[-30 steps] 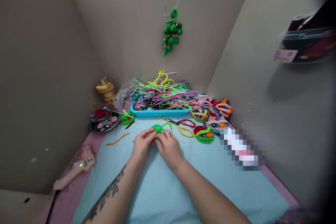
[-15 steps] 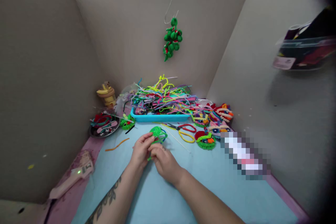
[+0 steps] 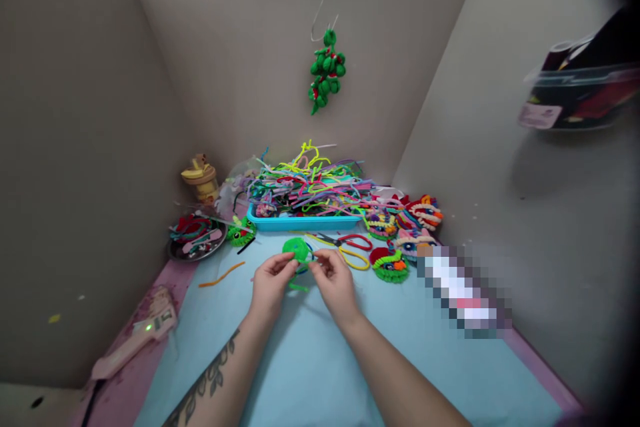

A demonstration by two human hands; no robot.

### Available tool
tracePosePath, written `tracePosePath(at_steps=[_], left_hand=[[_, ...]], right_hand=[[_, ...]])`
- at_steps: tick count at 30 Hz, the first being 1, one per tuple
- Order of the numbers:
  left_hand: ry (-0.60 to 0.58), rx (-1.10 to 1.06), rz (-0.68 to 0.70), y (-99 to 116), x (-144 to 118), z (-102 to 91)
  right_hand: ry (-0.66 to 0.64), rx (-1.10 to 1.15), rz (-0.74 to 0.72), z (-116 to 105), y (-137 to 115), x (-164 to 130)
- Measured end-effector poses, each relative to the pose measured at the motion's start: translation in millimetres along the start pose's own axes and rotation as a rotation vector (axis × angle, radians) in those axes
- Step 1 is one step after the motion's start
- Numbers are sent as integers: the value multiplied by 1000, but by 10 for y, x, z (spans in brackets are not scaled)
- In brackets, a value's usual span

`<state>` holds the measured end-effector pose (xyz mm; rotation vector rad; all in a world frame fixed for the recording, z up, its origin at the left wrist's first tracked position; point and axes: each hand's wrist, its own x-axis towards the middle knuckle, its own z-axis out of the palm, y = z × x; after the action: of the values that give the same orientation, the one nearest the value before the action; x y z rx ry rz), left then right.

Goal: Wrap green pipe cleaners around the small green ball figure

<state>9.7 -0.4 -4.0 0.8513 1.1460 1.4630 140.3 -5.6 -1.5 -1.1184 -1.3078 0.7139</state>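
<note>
Between my hands, just above the blue mat [image 3: 320, 360], is a small green and blue piece of bent pipe cleaners [image 3: 296, 249]. My left hand [image 3: 273, 280] grips its left side between thumb and fingers. On the right side, my right hand [image 3: 334, 280] pinches it with the fingertips. A green pipe cleaner end [image 3: 299, 288] dangles below the piece, between the hands. Scissors [image 3: 353, 248] with one red and one yellow handle lie behind my right hand. An orange pipe cleaner [image 3: 222, 275] rests on the mat to the left of my left hand.
A blue tray [image 3: 305, 223] heaped with colourful pipe cleaners stands at the back. Finished fuzzy shapes [image 3: 390, 265] sit on the right. At the left are a metal bowl [image 3: 197, 255], a green fuzzy figure [image 3: 241, 232] and a glue gun [image 3: 137, 340] with a lit green light. Grey panels enclose three sides.
My right hand has moved up and a little right, from below the pipe-cleaner piece to its right side. The green end now hangs in view. My left hand keeps its hold.
</note>
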Motion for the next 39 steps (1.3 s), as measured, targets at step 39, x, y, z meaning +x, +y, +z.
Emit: tracePosePath(at_steps=[39], left_hand=[[0,-28,-33,-71,-78,85]], right_hand=[[61,-84,64,99,137,9]])
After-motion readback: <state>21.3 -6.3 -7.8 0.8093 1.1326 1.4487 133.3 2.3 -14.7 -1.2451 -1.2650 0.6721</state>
